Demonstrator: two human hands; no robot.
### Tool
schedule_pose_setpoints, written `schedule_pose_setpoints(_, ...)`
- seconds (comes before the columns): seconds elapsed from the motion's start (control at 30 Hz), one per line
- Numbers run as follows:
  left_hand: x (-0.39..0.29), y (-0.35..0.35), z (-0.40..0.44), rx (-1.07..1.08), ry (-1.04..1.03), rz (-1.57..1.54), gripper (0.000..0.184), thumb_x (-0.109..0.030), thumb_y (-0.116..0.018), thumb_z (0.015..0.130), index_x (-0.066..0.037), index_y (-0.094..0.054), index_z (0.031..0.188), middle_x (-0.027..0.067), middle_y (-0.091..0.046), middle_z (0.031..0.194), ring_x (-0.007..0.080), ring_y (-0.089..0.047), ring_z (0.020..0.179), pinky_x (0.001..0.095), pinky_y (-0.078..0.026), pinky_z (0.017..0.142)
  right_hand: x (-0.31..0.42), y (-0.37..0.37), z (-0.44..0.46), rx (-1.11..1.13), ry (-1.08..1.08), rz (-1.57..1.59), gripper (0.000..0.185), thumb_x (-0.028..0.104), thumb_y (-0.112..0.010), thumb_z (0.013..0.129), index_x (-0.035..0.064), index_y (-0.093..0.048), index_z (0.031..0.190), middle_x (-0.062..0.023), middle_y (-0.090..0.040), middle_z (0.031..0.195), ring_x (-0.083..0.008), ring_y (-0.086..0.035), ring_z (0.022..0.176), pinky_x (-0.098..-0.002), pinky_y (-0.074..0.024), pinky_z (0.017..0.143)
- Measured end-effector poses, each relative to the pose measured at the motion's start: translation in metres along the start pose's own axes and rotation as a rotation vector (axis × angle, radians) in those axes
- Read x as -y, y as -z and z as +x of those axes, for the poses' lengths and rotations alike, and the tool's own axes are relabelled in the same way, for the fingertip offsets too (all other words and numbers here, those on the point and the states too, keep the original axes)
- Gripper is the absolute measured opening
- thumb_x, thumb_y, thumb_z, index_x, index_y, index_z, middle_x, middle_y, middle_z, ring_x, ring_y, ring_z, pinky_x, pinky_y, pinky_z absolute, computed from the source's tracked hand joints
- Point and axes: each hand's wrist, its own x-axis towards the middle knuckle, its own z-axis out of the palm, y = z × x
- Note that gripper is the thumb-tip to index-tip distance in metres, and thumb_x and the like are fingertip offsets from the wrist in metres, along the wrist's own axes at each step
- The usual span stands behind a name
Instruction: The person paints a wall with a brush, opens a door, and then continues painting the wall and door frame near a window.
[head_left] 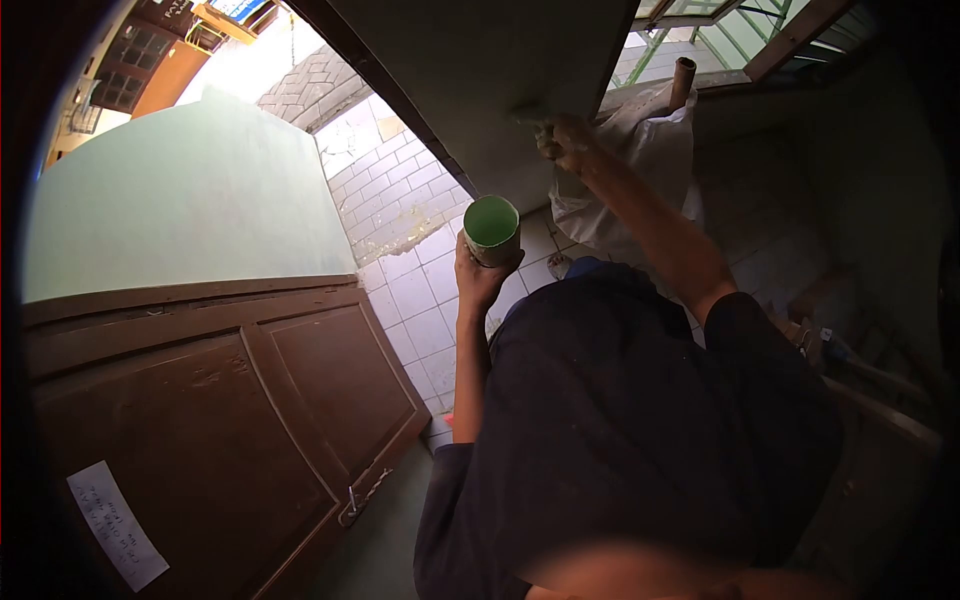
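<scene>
My left hand [481, 284] is wrapped round a cup [507, 254] with a green inside, held upright in front of my body. My right hand [568, 145] reaches forward, its fingers closed on a paintbrush [532, 117]. The brush end lies at the dark wall surface [470, 75]; the shade there blurs its outline, and I cannot make out its bristles. Just beyond my right forearm hangs or stands a whitish plastic sack [640, 180].
A brown panelled door [190, 420] with a paper note [118, 525] stands on the left, below a pale green wall [190, 200]. White tiles [415, 300] cover the floor. A brown tube [682, 84] rises by the window [740, 45]. Wooden pieces [880, 410] lie at right.
</scene>
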Motion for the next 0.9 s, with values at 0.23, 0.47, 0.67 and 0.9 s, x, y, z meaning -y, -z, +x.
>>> schedule_pose_setpoints(0.23,0.006,0.008,-0.002,0.020,-0.001,-0.030,0.075,-0.015,-0.097,0.073,-0.006,-0.059,0.137,0.0116,-0.072,0.126,0.0244,-0.071,0.113,0.0401,-0.058,0.097,0.092,-0.049,-0.116,0.209,0.214,0.083,0.024,0.018,-0.058,0.105,-0.0029,-0.065,0.115,0.0044,-0.047,0.072,-0.0042,-0.036,0.051,-0.0217,-0.0253,0.043)
schedule_pose_setpoints(0.47,-0.006,0.010,-0.006,0.005,-0.003,0.016,0.074,-0.015,-0.097,0.073,-0.006,-0.060,0.137,0.0120,-0.072,0.126,0.0245,-0.071,0.113,0.0402,-0.057,0.097,0.067,-0.073,-0.158,0.155,0.565,-0.143,0.031,0.032,-0.055,0.111,0.0043,-0.065,0.121,0.0046,-0.050,0.072,-0.0024,-0.033,0.049,-0.0218,-0.0223,0.043)
schedule_pose_setpoints(0.67,0.000,0.010,0.000,0.045,-0.010,0.030,0.073,-0.016,-0.097,0.074,-0.005,-0.059,0.136,0.0122,-0.072,0.125,0.0246,-0.071,0.113,0.0400,-0.057,0.097,0.045,-0.081,-0.096,0.137,0.568,-0.126,0.022,0.029,-0.057,0.110,0.0089,-0.061,0.102,0.0048,-0.046,0.065,-0.0044,-0.032,0.044,-0.0249,-0.0229,0.041)
schedule_pose_setpoints(0.9,0.009,0.011,-0.002,0.011,-0.010,-0.017,0.072,-0.017,-0.097,0.074,-0.005,-0.060,0.135,0.0122,-0.072,0.124,0.0246,-0.071,0.112,0.0401,-0.057,0.096,-0.048,0.006,-0.032,-0.078,-0.004,-0.062,0.021,0.030,-0.061,0.106,0.0114,-0.062,0.097,0.0043,-0.052,0.069,-0.0049,-0.041,0.048,-0.0236,-0.0269,0.041)
